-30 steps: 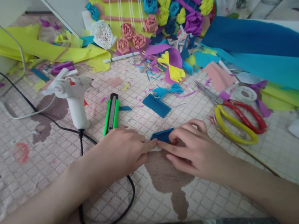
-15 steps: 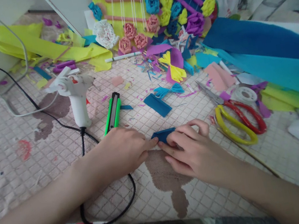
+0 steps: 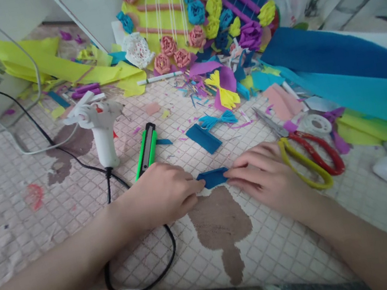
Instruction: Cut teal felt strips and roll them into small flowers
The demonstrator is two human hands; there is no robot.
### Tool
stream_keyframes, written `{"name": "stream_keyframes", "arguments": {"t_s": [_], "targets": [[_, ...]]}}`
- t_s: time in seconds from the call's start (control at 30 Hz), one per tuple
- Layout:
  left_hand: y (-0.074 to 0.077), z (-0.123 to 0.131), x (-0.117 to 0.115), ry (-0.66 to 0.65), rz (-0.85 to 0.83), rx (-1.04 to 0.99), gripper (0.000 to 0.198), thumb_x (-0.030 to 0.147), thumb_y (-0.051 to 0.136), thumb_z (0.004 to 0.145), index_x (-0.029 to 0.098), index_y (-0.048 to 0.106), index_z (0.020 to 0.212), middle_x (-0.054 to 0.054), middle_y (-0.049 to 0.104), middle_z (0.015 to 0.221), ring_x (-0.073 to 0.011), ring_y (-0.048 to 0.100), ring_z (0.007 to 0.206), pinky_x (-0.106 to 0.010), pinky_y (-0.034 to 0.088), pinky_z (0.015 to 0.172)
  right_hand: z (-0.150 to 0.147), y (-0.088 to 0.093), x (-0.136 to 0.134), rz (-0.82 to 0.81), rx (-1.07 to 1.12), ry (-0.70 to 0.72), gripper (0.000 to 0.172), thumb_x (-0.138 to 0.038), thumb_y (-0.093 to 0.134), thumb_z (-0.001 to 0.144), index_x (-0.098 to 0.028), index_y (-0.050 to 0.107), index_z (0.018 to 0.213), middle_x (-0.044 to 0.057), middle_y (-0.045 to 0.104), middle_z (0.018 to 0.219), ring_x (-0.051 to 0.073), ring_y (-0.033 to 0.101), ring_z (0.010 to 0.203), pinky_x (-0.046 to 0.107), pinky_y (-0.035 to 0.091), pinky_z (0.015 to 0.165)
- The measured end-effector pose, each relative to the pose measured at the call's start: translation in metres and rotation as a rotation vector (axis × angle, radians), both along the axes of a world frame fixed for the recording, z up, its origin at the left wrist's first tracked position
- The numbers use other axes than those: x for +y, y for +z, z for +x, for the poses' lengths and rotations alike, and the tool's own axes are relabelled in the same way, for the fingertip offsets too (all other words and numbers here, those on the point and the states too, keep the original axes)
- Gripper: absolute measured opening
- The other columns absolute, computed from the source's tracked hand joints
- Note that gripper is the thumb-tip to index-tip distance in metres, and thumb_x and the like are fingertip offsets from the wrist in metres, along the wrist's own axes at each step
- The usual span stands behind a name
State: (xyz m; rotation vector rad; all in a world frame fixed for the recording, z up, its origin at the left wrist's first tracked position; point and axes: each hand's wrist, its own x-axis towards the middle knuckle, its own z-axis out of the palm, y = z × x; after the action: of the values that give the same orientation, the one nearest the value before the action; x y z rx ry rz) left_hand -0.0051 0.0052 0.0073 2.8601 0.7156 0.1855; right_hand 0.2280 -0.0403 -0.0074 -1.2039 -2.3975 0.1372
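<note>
A small folded piece of dark blue crepe paper (image 3: 214,178) lies on the quilted table cover in front of me. My left hand (image 3: 166,191) is closed, its fingertips pinching the left end of the paper. At the opposite end, the fingertips of my right hand (image 3: 261,173) grip the right corner. Just beyond lies another blue paper piece (image 3: 203,138), touching a light blue paper bow (image 3: 218,119). A green utility knife (image 3: 146,148) rests past my left hand, and scissors (image 3: 309,158) with red and yellow handles lie beside my right.
A white glue gun (image 3: 104,140) stands at the left, its black cord looping under my left forearm. Paper roses and a yellow guitar-shaped craft (image 3: 164,16) are at the back. Blue crepe sheets (image 3: 342,60) and a tape roll (image 3: 314,124) lie at the right.
My right hand has shifted right, from over the paper to its right end, uncovering more of it. My left hand stays at the left end.
</note>
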Motion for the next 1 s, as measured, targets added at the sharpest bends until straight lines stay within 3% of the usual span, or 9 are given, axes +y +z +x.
{"name": "stream_keyframes", "arguments": {"t_s": [0.13, 0.27, 0.53, 1.0], "targets": [[0.0, 0.004, -0.001, -0.025, -0.026, 0.037, 0.021, 0.018, 0.046, 0.082, 0.018, 0.066, 0.077, -0.001, 0.063, 0.06, -0.0155, 0.058, 0.057, -0.028, 0.043, 0.054, -0.002, -0.002, 0.001, -0.006, -0.005, 0.001, 0.011, -0.018, 0.057, 0.087, -0.021, 0.066, 0.081, -0.001, 0.062, 0.076, 0.016, 0.054, 0.077, 0.038, 0.033, 0.08], [0.001, 0.008, -0.004, 0.028, -0.019, 0.005, 0.019, 0.026, 0.051, 0.08, 0.018, 0.063, 0.069, 0.0, 0.059, 0.056, -0.0143, 0.055, 0.053, -0.027, 0.04, 0.051, -0.003, -0.003, 0.001, -0.067, -0.018, 0.004, 0.015, -0.02, 0.054, 0.089, -0.021, 0.065, 0.079, 0.0, 0.063, 0.078, 0.016, 0.054, 0.081, 0.038, 0.032, 0.081], [-0.005, 0.012, -0.009, 0.139, -0.023, -0.031, 0.025, 0.036, 0.053, 0.084, 0.017, 0.062, 0.07, -0.001, 0.062, 0.06, -0.0165, 0.06, 0.057, -0.028, 0.041, 0.05, -0.009, -0.002, -0.002, -0.215, 0.016, -0.08, 0.009, -0.017, 0.053, 0.088, -0.019, 0.058, 0.08, 0.0, 0.062, 0.083, 0.016, 0.052, 0.083, 0.035, 0.031, 0.077], [-0.008, 0.011, -0.01, 0.162, 0.005, -0.117, 0.019, 0.025, 0.051, 0.087, 0.017, 0.063, 0.076, 0.001, 0.065, 0.064, -0.0152, 0.063, 0.06, -0.025, 0.044, 0.052, -0.009, -0.003, -0.001, -0.264, 0.116, -0.102, 0.007, -0.015, 0.057, 0.084, -0.02, 0.059, 0.079, 0.001, 0.063, 0.08, 0.018, 0.055, 0.082, 0.034, 0.036, 0.075]]}}
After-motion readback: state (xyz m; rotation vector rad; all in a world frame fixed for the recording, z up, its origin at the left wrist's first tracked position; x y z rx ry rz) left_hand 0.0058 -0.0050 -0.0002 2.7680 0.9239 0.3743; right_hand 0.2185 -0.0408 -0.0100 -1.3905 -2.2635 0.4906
